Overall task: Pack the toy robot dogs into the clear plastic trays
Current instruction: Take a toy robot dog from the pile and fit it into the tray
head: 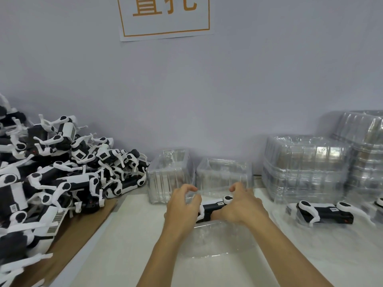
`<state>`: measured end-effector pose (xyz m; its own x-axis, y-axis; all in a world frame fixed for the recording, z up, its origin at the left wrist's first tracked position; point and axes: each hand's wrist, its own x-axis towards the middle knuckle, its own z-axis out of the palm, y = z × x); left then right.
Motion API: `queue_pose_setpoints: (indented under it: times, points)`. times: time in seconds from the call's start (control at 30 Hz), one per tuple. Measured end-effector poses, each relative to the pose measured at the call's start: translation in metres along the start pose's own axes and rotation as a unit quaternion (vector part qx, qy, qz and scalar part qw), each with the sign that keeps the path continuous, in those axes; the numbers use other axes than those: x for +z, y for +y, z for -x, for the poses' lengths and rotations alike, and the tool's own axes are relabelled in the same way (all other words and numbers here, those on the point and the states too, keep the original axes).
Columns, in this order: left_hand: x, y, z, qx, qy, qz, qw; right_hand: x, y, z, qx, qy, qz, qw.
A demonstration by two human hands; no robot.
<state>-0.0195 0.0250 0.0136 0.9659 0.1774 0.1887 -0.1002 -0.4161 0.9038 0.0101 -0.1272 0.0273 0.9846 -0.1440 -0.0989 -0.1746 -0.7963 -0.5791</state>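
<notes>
Nearest to the camera, two bare forearms came up from the lower edge of the frame and met near the centre, above a clear plastic tray that lay on the white table.

The left hand was seen from the back, with the wrist a little bent. Its fingers were curled and spread, the tips of the index finger and thumb close together at the edge of a clear tray, but I could not tell whether they really pinched anything. The right hand also showed its back, and its fingers curled down toward a black and white toy robot dog. This dog lay between the two hands, at the far edge of the near tray. How firmly the right hand held it was hidden by the hand itself.

Just behind the hands stood two empty clear trays, side by side against the wall. In the right part of the frame, a second toy dog lay in a clear tray, and behind it rose tall stacks of clear trays. In the left part, a big pile of toy robot dogs rested on brown cardboard. In the upper centre, a paper sign with orange characters hung on the wall.
</notes>
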Motion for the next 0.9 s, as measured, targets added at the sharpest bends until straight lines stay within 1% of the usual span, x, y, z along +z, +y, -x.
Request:
queue_pose_setpoints:
  times: [0.13, 0.27, 0.4, 0.5, 0.7, 0.8, 0.83, 0.9]
  points:
    - [0.000, -0.002, -0.002, -0.001, 0.000, -0.001, 1.000, 0.001, 0.000, 0.000, -0.005, 0.003, -0.004, 1.000]
    - [0.000, -0.007, -0.004, -0.004, 0.001, -0.005, 1.000, -0.002, 0.004, -0.002, -0.017, -0.010, -0.022, 1.000]
    - [0.000, -0.005, -0.004, -0.016, -0.001, -0.006, 1.000, -0.005, 0.014, -0.006, -0.017, -0.028, -0.106, 0.994]
    - [0.001, -0.006, -0.004, -0.021, 0.003, -0.007, 1.000, -0.007, 0.018, -0.006, -0.024, -0.032, -0.141, 0.989]
    - [0.001, -0.008, -0.007, -0.007, -0.003, -0.030, 1.000, -0.008, 0.017, -0.005, -0.028, -0.037, -0.132, 0.990]
    - [0.000, -0.008, -0.007, 0.009, -0.006, -0.044, 0.999, -0.009, 0.016, -0.005, -0.031, -0.037, -0.131, 0.990]
    - [0.001, -0.009, -0.007, 0.025, 0.000, -0.066, 0.997, -0.009, 0.016, -0.004, -0.033, -0.037, -0.130, 0.990]
    - [0.002, -0.009, -0.007, 0.085, 0.010, -0.140, 0.986, -0.007, 0.018, -0.004, -0.041, -0.032, -0.135, 0.989]
